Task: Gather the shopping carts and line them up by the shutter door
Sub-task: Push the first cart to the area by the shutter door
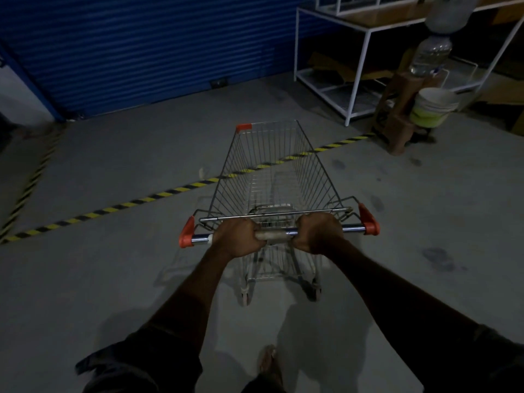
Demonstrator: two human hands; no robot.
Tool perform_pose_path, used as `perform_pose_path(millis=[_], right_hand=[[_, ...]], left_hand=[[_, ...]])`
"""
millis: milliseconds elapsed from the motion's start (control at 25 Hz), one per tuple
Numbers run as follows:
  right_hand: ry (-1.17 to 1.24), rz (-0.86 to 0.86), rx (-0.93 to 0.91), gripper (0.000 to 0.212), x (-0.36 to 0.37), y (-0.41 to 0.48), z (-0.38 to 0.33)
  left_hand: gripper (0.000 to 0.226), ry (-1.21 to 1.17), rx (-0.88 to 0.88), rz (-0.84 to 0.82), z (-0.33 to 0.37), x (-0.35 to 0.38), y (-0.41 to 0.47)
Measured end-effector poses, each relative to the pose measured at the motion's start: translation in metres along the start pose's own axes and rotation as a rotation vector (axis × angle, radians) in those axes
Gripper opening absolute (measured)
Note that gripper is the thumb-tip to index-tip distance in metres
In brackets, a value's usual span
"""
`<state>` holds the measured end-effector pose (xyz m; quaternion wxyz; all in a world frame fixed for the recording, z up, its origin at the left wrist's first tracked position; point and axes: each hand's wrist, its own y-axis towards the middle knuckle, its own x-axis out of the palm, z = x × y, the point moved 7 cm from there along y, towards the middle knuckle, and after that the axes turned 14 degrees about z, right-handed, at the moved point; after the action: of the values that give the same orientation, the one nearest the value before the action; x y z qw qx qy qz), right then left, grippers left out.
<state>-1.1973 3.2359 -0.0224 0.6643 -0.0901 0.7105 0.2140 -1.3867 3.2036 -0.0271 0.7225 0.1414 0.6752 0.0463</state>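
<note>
Step in hand: cart wheeled toward shutter door. Handle gripped by left hand and right hand, fingers wrapped tight. Next: left turn likely needed, cart parked alongside door.

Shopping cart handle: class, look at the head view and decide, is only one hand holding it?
No, both the left hand and the right hand are curled round the shopping cart handle.
</note>
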Motion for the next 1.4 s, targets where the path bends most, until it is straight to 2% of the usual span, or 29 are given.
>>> perform_pose_path(millis=[240,360,520,680,960,1160,1400], right_hand=[[-0.015,-0.071,0.085,0.044,0.014,0.11,0.018],[0.028,-0.063,0.116,0.037,0.025,0.157,0.029],[0.025,-0.023,0.142,0.039,0.039,0.226,0.052],[-0.104,0.02,0.11,0.04,0.054,0.3,0.08],[-0.089,0.002,0.118,0.038,0.084,0.433,0.139],[-0.067,0.044,0.111,0.032,0.105,0.519,0.176],[-0.151,0.1,0.075,0.033,0.128,0.63,0.214]], left_hand=[[0.037,-0.052,0.032,-0.041,-0.042,0.025,0.109],[0.037,-0.07,0.025,-0.081,-0.062,0.042,0.158],[0.038,-0.109,0.025,-0.127,-0.085,0.065,0.232],[0.042,-0.12,0.006,-0.087,-0.105,0.084,0.312],[0.049,-0.08,-0.069,-0.103,-0.123,0.123,0.447],[0.035,-0.061,-0.083,-0.098,-0.136,0.145,0.533],[0.053,-0.047,-0.078,-0.012,-0.169,0.177,0.642]])
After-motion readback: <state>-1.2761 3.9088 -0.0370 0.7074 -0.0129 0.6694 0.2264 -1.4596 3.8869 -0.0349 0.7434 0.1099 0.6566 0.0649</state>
